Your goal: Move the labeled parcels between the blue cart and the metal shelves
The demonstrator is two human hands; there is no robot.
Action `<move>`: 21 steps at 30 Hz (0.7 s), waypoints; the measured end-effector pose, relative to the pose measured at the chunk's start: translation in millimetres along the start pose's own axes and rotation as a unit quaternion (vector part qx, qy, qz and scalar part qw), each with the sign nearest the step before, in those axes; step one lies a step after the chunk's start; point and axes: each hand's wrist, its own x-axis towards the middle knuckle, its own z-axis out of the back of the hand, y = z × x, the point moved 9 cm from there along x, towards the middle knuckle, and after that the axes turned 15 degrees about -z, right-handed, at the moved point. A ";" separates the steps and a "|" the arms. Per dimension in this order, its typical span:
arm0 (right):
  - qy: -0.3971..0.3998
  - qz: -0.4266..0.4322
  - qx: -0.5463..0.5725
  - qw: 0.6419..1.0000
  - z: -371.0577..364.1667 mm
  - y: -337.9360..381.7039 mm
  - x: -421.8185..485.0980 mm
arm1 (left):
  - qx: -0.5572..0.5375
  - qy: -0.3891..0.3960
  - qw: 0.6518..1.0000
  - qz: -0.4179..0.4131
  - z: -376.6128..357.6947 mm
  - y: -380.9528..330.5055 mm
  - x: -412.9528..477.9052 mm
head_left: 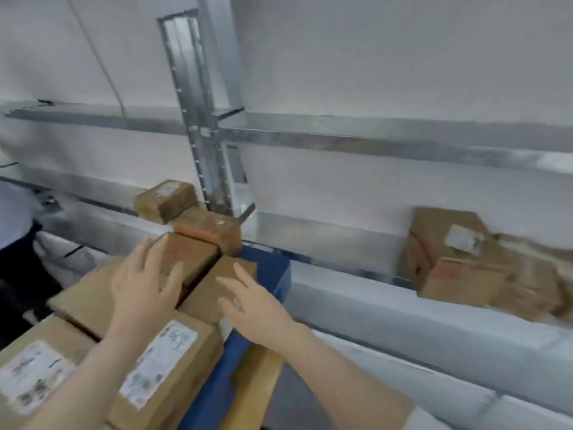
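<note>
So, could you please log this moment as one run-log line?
left hand: open, over brown cardboard parcels | right hand: open, reaching | blue cart: loaded | metal shelf: holds boxes

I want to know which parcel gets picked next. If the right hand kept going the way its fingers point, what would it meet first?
The right hand points up-left over the plain brown box beneath its fingers. Straight on, it would likely meet the small reddish-brown box behind that one, though depth is unclear.

Cart [263, 271] at my six o'clock, parcels [173, 361] stacked on it, my hands [145, 283] above them, shelves [372, 308] from twelve to three, more boxes [459, 262] on the shelf at two.
</note>
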 end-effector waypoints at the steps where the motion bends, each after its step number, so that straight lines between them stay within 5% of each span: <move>1: -0.035 -0.035 0.000 0.999 33.8 -38.7 -5.4 | -0.024 0.018 0.999 -0.029 -35.4 -40.7 15.0; 8: -0.224 -0.226 -0.017 0.948 252.3 -265.2 -93.0 | -0.111 0.196 0.952 -0.208 -227.5 -298.4 54.8; 13: -0.282 -0.281 -0.047 0.916 348.7 -370.3 -126.3 | -0.164 0.239 0.930 -0.228 -300.7 -404.6 70.3; 21: -0.208 -0.264 -0.070 0.939 378.7 -447.0 -67.4 | -0.284 0.312 0.888 -0.184 -385.6 -466.5 101.1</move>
